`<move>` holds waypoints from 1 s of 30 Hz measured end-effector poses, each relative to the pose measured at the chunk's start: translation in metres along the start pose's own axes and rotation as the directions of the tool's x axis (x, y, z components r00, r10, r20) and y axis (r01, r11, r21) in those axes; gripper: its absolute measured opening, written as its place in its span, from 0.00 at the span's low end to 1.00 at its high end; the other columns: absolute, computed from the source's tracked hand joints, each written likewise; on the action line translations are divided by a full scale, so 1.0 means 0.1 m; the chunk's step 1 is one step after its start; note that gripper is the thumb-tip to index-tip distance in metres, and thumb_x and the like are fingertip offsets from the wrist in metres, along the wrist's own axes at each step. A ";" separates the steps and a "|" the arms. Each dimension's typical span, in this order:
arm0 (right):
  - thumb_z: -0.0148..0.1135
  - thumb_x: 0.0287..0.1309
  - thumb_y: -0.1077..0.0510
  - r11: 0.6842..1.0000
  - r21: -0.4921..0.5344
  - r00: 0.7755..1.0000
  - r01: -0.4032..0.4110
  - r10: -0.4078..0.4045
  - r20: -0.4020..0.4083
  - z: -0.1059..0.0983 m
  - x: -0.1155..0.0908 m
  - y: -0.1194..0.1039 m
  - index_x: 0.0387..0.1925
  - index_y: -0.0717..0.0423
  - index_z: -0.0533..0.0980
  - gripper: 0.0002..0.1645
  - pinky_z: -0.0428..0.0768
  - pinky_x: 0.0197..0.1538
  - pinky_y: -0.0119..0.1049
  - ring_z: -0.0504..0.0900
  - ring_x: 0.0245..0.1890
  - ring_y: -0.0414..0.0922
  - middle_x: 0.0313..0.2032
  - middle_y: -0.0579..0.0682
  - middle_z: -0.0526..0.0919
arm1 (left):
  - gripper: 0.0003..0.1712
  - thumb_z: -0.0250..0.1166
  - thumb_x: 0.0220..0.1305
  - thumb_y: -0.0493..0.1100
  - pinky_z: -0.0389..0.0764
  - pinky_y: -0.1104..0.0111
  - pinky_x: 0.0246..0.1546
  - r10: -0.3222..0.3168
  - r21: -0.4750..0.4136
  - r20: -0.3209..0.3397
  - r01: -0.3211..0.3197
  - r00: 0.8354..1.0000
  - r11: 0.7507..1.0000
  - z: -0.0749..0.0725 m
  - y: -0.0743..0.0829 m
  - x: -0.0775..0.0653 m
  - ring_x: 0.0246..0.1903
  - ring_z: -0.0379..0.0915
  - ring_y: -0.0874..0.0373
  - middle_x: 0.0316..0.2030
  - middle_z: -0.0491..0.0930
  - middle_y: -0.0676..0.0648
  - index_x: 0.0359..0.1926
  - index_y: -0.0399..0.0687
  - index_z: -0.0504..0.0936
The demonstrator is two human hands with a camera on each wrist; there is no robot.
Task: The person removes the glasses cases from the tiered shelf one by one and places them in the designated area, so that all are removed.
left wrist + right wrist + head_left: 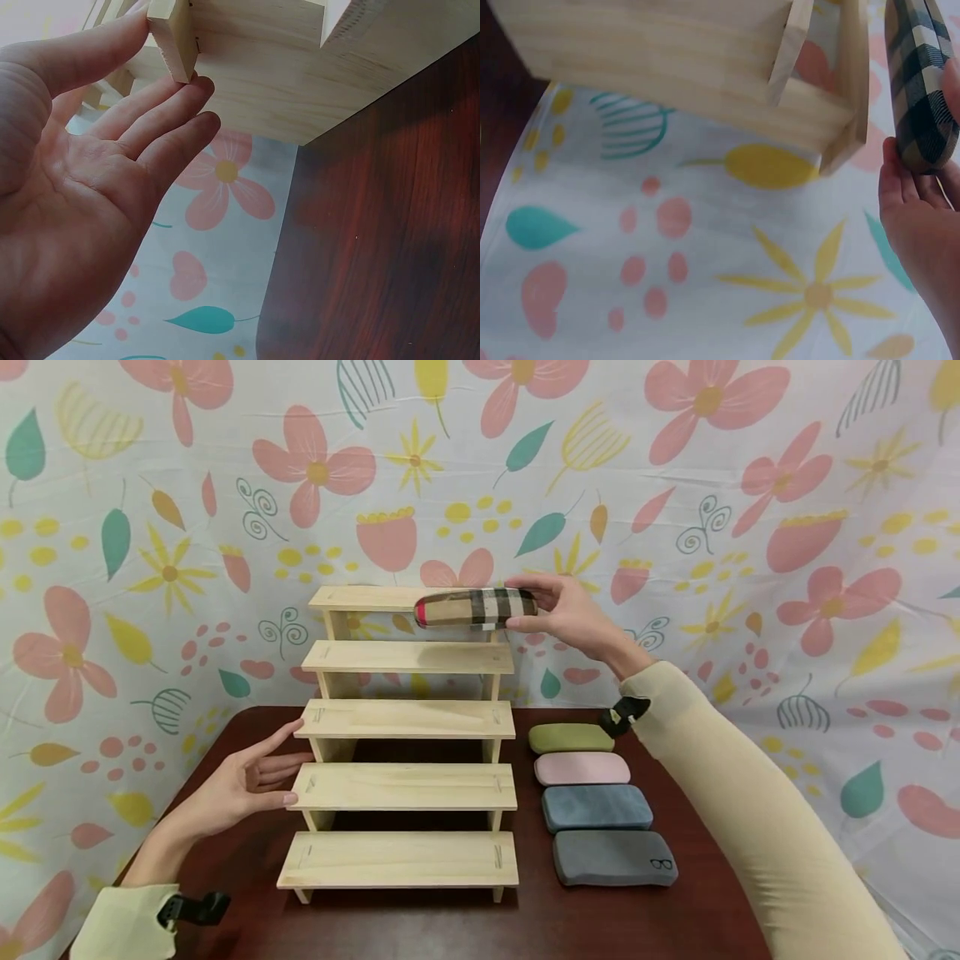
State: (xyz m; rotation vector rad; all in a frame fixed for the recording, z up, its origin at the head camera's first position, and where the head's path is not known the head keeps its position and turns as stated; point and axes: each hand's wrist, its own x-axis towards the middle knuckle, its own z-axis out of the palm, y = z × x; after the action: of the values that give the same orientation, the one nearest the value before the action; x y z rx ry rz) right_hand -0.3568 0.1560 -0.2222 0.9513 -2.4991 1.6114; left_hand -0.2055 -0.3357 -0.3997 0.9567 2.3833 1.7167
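Observation:
My right hand (570,614) grips one end of a plaid glasses case (476,608) with a red tip, thumb below and fingers above in the head view. The case is level, at the height of the top board of a stepped wooden display rack (408,718); whether it touches the board cannot be told. In the right wrist view the plaid case (922,82) stands beside the rack's end. My left hand (236,785) touches the rack's left side, its fairly straight index finger at the middle board and its thumb at the board below. In the left wrist view fingertips meet a board end (171,37).
Right of the rack, several glasses cases lie in a column: green (570,738), pink (582,768), blue (597,807) and grey (615,858) with a glasses mark. All stand on a dark red-brown table (420,931). A flower-patterned cloth (465,460) hangs behind.

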 end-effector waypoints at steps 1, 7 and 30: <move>0.75 0.64 0.62 1.000 -0.010 1.000 -0.003 0.003 0.003 -0.04 -0.04 0.02 0.73 0.60 0.73 0.38 0.67 0.74 0.40 0.65 0.76 0.46 0.72 0.51 0.72 | 0.56 0.68 0.66 0.23 0.88 0.60 0.48 0.002 0.000 0.001 -0.002 1.000 1.000 0.00 0.00 0.00 0.67 0.74 0.60 0.72 0.70 0.61 0.86 0.44 0.46; 0.75 0.64 0.64 1.000 -0.017 1.000 -0.020 0.020 0.009 -0.24 -0.31 0.11 0.73 0.59 0.73 0.37 0.70 0.72 0.40 0.64 0.77 0.45 0.72 0.51 0.73 | 0.57 0.68 0.66 0.23 0.86 0.63 0.49 0.002 0.015 -0.005 -0.002 1.000 1.000 0.00 0.00 -0.02 0.68 0.73 0.61 0.74 0.67 0.63 0.86 0.45 0.46; 0.71 0.65 0.70 0.995 -0.059 0.996 -0.075 0.072 -0.045 -0.93 -1.53 0.66 0.73 0.59 0.72 0.36 0.74 0.63 0.25 0.63 0.76 0.39 0.71 0.49 0.74 | 0.57 0.69 0.66 0.23 0.87 0.60 0.48 -0.020 0.011 -0.011 0.020 1.000 1.000 0.00 0.00 -0.01 0.66 0.74 0.60 0.71 0.65 0.24 0.86 0.46 0.46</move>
State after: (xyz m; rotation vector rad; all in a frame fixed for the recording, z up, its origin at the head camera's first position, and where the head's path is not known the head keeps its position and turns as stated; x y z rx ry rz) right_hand -0.2927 0.3252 -0.2830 0.8189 -2.5671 1.5471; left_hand -0.2051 -0.3359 -0.4004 0.9239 2.4029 1.7078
